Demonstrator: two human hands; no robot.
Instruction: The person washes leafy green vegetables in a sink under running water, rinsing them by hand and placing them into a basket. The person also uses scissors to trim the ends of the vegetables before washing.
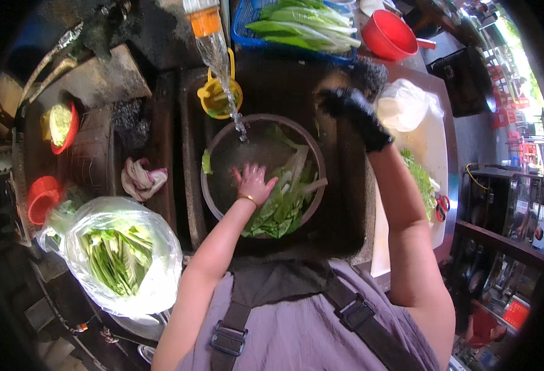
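My bare left hand, with a bracelet on its wrist, is over the water in a round basin in the sink. Its fingers are spread and hold nothing. Leafy greens float just right of it, some stems across the rim. Water pours into the basin from a clear plastic bottle with an orange band. Over the sink's right side is my right hand, in a black glove. Its fingers are blurred, and I cannot tell whether they hold anything.
Beyond the sink stand a blue basket of greens and a red dipper. A yellow strainer sits behind the basin. At left are a plastic bag of greens and a cloth. Red-handled scissors lie right.
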